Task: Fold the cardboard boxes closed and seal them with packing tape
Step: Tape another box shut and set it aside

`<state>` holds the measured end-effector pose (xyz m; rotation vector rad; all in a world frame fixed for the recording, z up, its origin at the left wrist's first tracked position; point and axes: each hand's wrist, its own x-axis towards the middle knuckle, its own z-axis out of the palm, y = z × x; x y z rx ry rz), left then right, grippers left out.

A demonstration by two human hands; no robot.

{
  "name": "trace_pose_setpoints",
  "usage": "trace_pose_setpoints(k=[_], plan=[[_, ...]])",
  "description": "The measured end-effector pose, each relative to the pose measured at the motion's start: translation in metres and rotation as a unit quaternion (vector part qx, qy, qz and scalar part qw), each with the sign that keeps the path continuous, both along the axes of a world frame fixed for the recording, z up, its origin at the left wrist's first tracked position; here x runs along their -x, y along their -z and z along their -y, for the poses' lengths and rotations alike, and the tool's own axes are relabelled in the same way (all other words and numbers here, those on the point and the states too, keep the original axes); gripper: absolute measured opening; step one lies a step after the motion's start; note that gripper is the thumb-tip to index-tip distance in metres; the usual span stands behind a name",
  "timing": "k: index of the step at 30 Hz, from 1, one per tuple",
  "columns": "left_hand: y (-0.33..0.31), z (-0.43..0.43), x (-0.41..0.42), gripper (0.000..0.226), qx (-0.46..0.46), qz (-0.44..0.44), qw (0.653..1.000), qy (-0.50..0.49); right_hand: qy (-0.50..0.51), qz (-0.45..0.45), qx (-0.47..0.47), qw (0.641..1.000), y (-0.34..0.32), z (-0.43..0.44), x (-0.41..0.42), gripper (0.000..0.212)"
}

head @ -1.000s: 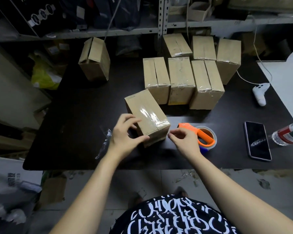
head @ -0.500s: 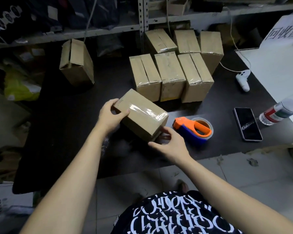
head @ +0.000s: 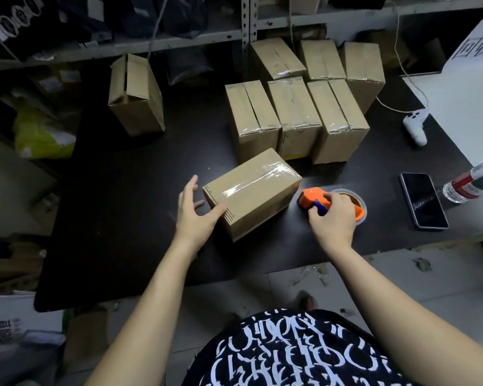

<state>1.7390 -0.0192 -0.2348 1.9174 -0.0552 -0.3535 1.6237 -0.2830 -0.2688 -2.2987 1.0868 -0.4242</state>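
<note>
A brown cardboard box [head: 251, 190] lies on its side on the black table [head: 123, 218], a strip of clear tape shining along its top. My left hand [head: 195, 215] rests at the box's near left end, thumb on its edge and fingers spread. Just right of the box, my right hand [head: 332, 218] closes over the orange and blue tape dispenser [head: 313, 197], which sits on the table with its tape roll [head: 359, 203] partly hidden.
Several taped boxes [head: 296, 112] stand in two rows behind. One box [head: 135, 96] stands alone at the back left. A phone [head: 423, 204], a bottle [head: 474, 182] and a white controller [head: 416, 126] lie at the right. Shelving runs along the back.
The box has been turned and set flat on the table. My right hand left the box's corner and moved right onto the tape dispenser. My left hand slid to the box's near left end.
</note>
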Motion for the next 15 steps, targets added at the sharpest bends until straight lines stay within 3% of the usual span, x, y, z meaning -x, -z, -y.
trace_pose_setpoints(k=[4, 10, 12, 15], plan=[[-0.003, 0.003, -0.003, 0.055, -0.02, 0.023, 0.999, 0.033, 0.031, -0.078, 0.02, 0.996, 0.012, 0.017, 0.014, 0.044], [-0.009, 0.02, 0.028, 0.057, -0.064, 0.048, 0.995, -0.052, -0.052, -0.227, 0.092, 0.968, 0.016, 0.037, 0.01, 0.047], [-0.013, 0.031, 0.041, 0.064, -0.111, 0.051, 0.99, -0.075, -0.062, -0.221, 0.072, 0.971, 0.014, 0.039, 0.012, 0.048], [-0.021, 0.049, 0.053, 0.068, -0.188, 0.062, 0.978, -0.07, -0.065, -0.142, 0.02, 0.987, 0.006, 0.04, 0.017, 0.05]])
